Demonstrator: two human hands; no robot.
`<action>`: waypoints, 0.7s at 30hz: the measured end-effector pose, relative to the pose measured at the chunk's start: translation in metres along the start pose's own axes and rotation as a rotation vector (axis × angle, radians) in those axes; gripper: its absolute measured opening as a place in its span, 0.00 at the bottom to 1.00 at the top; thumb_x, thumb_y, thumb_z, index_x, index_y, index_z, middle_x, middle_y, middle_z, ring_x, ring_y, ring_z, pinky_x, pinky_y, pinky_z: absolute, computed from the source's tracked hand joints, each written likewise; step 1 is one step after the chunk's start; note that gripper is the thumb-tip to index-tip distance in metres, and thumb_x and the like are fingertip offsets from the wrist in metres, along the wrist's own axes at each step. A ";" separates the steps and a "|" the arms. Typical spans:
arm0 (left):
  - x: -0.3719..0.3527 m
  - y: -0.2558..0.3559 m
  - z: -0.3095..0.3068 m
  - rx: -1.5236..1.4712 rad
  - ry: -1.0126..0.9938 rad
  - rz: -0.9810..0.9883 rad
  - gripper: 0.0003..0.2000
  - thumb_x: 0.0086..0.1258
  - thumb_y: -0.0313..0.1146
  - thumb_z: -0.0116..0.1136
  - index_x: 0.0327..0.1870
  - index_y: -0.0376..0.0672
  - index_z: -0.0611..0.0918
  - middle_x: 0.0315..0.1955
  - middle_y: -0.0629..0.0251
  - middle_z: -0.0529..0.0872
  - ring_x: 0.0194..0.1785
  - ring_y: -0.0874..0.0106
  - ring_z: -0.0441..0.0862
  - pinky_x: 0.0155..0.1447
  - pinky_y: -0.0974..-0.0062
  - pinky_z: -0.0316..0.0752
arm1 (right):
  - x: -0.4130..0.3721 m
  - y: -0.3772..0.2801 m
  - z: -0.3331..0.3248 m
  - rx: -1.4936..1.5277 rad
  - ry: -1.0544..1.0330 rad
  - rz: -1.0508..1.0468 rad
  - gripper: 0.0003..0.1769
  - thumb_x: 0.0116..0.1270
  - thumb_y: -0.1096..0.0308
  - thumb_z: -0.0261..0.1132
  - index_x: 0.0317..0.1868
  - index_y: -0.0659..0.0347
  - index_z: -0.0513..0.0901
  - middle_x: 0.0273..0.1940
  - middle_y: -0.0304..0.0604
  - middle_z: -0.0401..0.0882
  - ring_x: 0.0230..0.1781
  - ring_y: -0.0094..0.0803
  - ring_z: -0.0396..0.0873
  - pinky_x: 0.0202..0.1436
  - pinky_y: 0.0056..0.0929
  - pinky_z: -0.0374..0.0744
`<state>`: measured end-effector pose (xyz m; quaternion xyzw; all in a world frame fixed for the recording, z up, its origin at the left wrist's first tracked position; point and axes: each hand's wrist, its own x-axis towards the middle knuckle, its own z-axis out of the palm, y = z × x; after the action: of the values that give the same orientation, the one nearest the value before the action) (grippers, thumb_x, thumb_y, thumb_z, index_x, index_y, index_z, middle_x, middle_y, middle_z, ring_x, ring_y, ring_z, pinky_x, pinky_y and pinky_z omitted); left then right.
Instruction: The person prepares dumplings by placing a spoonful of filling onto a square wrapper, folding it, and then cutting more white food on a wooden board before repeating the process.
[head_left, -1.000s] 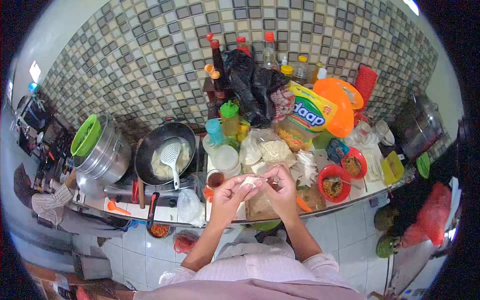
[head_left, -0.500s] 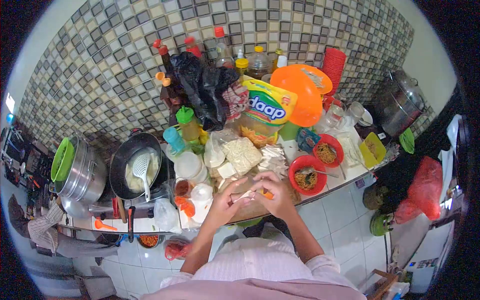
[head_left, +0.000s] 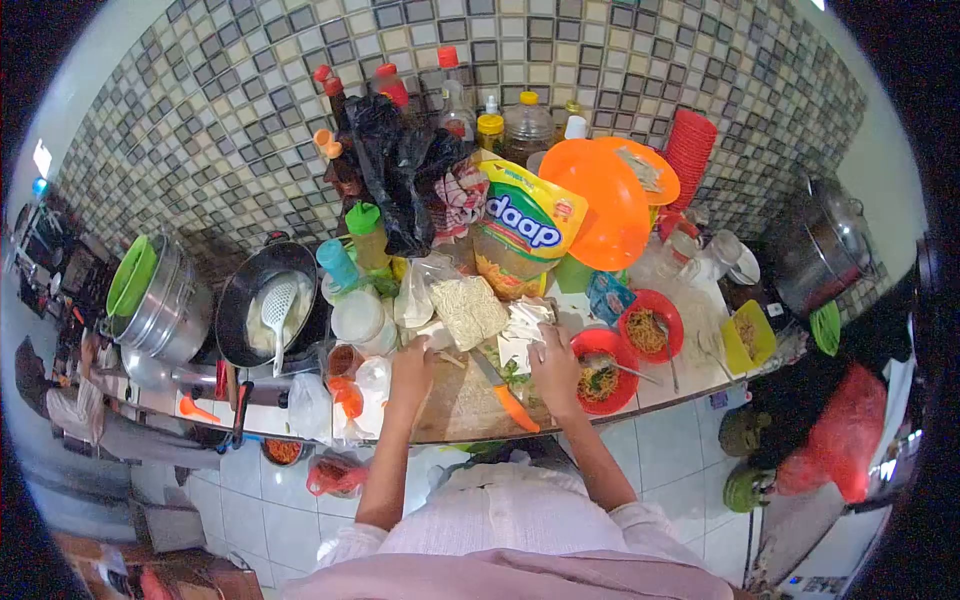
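A wooden cutting board (head_left: 455,408) lies before me, and on it rests a knife (head_left: 505,395) with an orange handle, untouched. My left hand (head_left: 412,372) is at the board's left side, by a pale piece near the block of noodles (head_left: 468,312); its fingertips are partly hidden. My right hand (head_left: 553,368) is at the pile of white strips (head_left: 526,330), its fingers bent over the lower right part. What either hand grips, if anything, cannot be made out. Green leaves (head_left: 515,374) lie between the knife and my right hand.
To the left are a black wok (head_left: 237,318) with a white skimmer (head_left: 278,312) and a steel pot (head_left: 180,310). Red bowls of noodles (head_left: 598,388) stand to the right. Bottles, a black bag (head_left: 405,170) and orange plates (head_left: 600,205) are behind. A person (head_left: 75,400) is at far left.
My hands have moved apart, the left to the board's left side and the right to the white strips. The knife now shows between them, and the view has shifted slightly.
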<state>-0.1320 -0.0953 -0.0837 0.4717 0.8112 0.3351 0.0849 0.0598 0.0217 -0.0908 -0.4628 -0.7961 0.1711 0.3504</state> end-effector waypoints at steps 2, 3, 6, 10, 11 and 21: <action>0.013 -0.014 0.019 0.109 0.059 0.043 0.10 0.61 0.30 0.48 0.38 0.33 0.77 0.38 0.46 0.78 0.41 0.51 0.75 0.45 0.63 0.70 | 0.001 0.000 -0.020 0.069 -0.048 0.021 0.15 0.53 0.72 0.61 0.43 0.61 0.73 0.39 0.48 0.70 0.37 0.40 0.75 0.36 0.31 0.74; 0.020 -0.019 0.024 0.375 -0.022 0.158 0.11 0.58 0.29 0.50 0.39 0.35 0.77 0.40 0.47 0.77 0.46 0.53 0.73 0.47 0.62 0.68 | 0.001 0.004 -0.029 0.133 -0.084 0.052 0.17 0.53 0.72 0.61 0.45 0.61 0.72 0.40 0.49 0.68 0.37 0.39 0.74 0.36 0.31 0.74; 0.033 -0.031 0.041 0.563 -0.058 0.100 0.15 0.54 0.30 0.55 0.43 0.38 0.76 0.44 0.49 0.75 0.52 0.56 0.70 0.51 0.61 0.66 | 0.004 0.038 -0.060 0.152 0.114 -0.099 0.16 0.53 0.72 0.61 0.43 0.63 0.73 0.35 0.47 0.69 0.32 0.37 0.73 0.34 0.30 0.73; 0.043 -0.045 0.050 0.487 -0.039 -0.139 0.25 0.47 0.38 0.63 0.48 0.39 0.74 0.43 0.49 0.76 0.50 0.56 0.72 0.53 0.64 0.67 | -0.009 0.091 -0.127 0.182 0.290 0.308 0.14 0.58 0.69 0.56 0.45 0.63 0.72 0.34 0.50 0.70 0.39 0.42 0.70 0.43 0.35 0.69; 0.046 -0.051 0.050 0.445 -0.085 -0.156 0.27 0.45 0.40 0.65 0.48 0.39 0.73 0.42 0.49 0.76 0.49 0.56 0.73 0.52 0.64 0.68 | -0.012 0.107 -0.141 0.096 0.386 0.349 0.15 0.58 0.69 0.56 0.45 0.64 0.71 0.33 0.49 0.70 0.37 0.41 0.69 0.42 0.34 0.68; 0.044 -0.042 0.042 0.392 -0.024 -0.209 0.22 0.40 0.31 0.65 0.40 0.38 0.74 0.34 0.50 0.79 0.41 0.53 0.76 0.43 0.63 0.70 | -0.035 0.244 -0.175 0.507 0.689 0.918 0.15 0.61 0.62 0.59 0.41 0.63 0.70 0.29 0.38 0.69 0.22 0.24 0.67 0.22 0.21 0.67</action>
<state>-0.1668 -0.0536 -0.1338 0.3962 0.9043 0.1549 0.0354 0.3475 0.1075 -0.1289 -0.6887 -0.2920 0.3287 0.5765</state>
